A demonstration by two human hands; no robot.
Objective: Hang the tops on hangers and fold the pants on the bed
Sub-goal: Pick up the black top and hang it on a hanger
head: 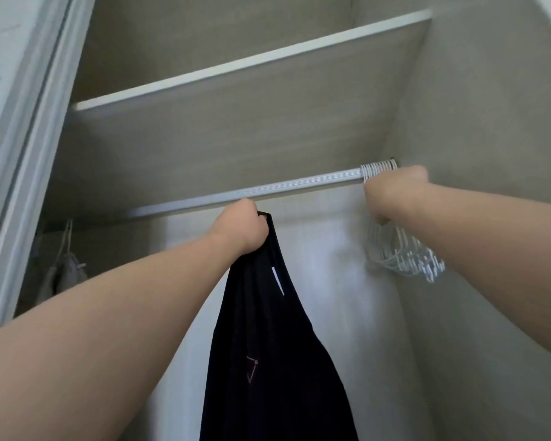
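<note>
I am looking up into an open wardrobe. My left hand grips the top of a dark navy top, which hangs straight down just below the white closet rod. My right hand is raised to the rod's right end, its fingers curled around a bunch of several white hangers that hook over the rod. The hangers' lower parts fan out below my right wrist. No pants or bed are in view.
A wardrobe shelf runs above the rod. A sliding door frame stands at the left. A pale grey garment hangs in the dim left corner. The right wardrobe wall is close behind the hangers.
</note>
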